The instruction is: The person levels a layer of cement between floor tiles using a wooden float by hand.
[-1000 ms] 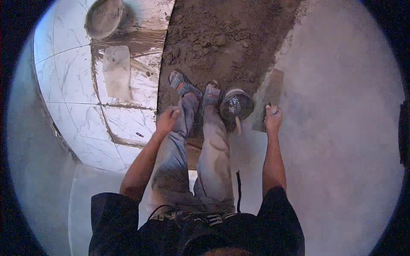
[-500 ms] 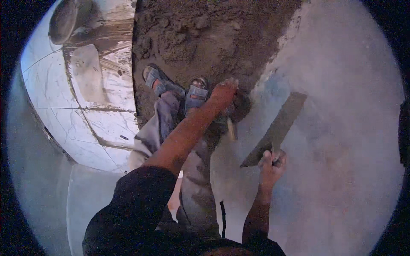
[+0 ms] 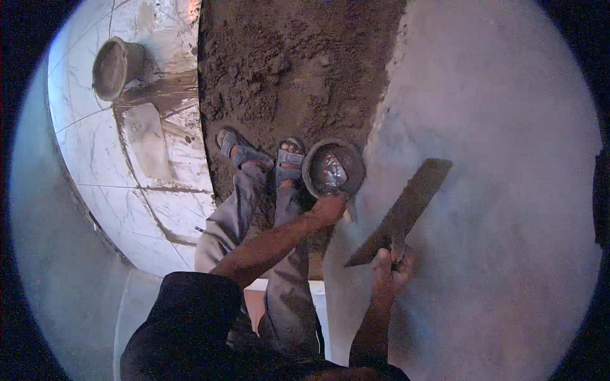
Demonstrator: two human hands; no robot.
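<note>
A round grey bucket (image 3: 309,166) stands just right of my feet, with shiny wet liquid inside. At its near rim is my left hand (image 3: 331,208), fingers curled in; what they grip is hidden. A short pale stick (image 3: 350,213) shows right beside that hand. My right hand (image 3: 395,268) is closed around the handle of a plastering trowel (image 3: 412,198). The trowel's long rectangular blade slants up to the right over a smooth grey surface (image 3: 502,190); whether it touches it I cannot tell.
Rough dark brown mortar or soil (image 3: 289,70) spreads ahead and around my sandals (image 3: 289,162). On the left, white marbled tiles (image 3: 171,206) carry mud smears, a second bucket (image 3: 121,66) and a pale flat sheet (image 3: 147,143).
My left hand has drawn back from the bucket's far side to its near rim, uncovering the liquid. The trowel and my right hand have shifted slightly toward me. The view has tilted ahead.
</note>
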